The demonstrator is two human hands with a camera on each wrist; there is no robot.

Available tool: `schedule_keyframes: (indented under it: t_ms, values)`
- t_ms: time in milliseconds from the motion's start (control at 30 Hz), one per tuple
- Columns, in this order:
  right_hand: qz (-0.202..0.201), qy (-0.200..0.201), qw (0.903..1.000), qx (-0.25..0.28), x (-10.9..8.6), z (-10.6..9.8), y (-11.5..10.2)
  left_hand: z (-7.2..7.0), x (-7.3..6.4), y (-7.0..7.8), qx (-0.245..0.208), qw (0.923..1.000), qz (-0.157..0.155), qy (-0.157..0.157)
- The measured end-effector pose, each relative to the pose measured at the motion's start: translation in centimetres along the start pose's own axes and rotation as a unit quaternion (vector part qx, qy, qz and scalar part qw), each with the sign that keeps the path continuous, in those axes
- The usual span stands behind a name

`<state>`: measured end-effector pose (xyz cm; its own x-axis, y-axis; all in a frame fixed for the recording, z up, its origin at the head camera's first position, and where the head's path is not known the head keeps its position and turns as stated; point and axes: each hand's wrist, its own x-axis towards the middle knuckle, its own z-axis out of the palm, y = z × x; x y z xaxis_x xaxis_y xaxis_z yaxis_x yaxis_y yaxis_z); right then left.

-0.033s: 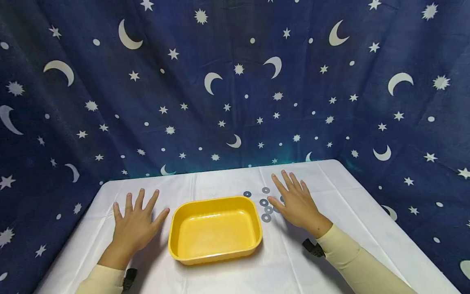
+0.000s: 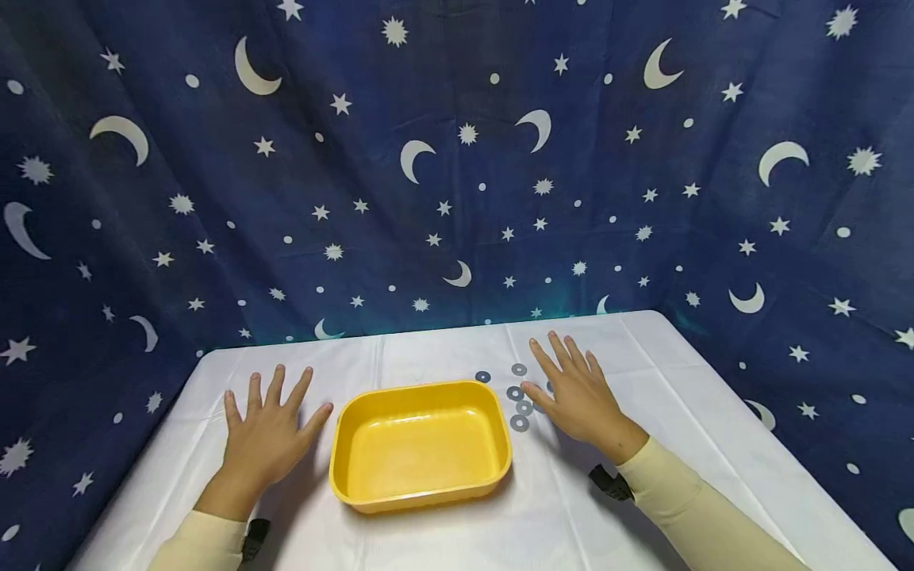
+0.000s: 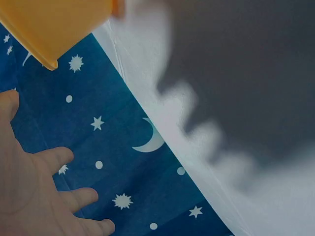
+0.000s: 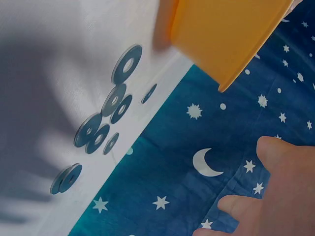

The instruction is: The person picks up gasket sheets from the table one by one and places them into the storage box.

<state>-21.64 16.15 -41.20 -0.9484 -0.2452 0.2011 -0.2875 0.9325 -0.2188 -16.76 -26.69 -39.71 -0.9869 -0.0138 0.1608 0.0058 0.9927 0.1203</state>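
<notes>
A yellow plastic tray (image 2: 421, 500) with rounded corners stands between the two hands, nothing in it. To its left, my left hand (image 2: 263, 446) is held palm down over the white cloth with fingers spread, holding nothing. My right hand (image 2: 580, 398) is likewise spread, palm down, on the tray's other side. Several flat grey metal washers (image 2: 512, 423) lie by its thumb, and the hand partly hides the group in the head view. The right wrist view shows more washers (image 4: 118, 74), some overlapping, on the cloth beside the tray.
A white cloth (image 2: 443, 547) with fold creases covers the table. Dark blue curtains (image 2: 443, 293) printed with moons and stars hang behind the table and along both sides. Each wrist carries a black strap (image 2: 610, 483) below the cream sleeve.
</notes>
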Motion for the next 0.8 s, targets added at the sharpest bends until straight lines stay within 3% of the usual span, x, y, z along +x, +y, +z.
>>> schedule_keyframes:
  t_ms: [267,433,567,633,800]
  values:
    - [-0.002,0.004,1.0,-0.002,-0.2,0.0,-0.1,0.0,0.1,0.3,-0.007,0.9998,-0.007,-0.018]
    - [-0.007,0.01,0.9999,0.009,-0.1,-0.1,-0.3,-0.2,0.0,0.4,-0.017,0.9997,-0.009,-0.011]
    - [-0.003,0.023,0.9968,0.077,0.2,-0.3,-0.4,-0.2,-0.1,0.5,-0.085,0.996,-0.02,-0.017]
    - [0.0,0.02,0.9907,0.134,0.4,-0.3,-0.5,-0.1,-0.2,0.4,-0.146,0.9882,-0.033,-0.035]
    - [0.002,-0.039,0.965,0.259,1.0,0.3,-0.5,0.7,-0.1,0.2,-0.286,0.95,-0.077,-0.099]
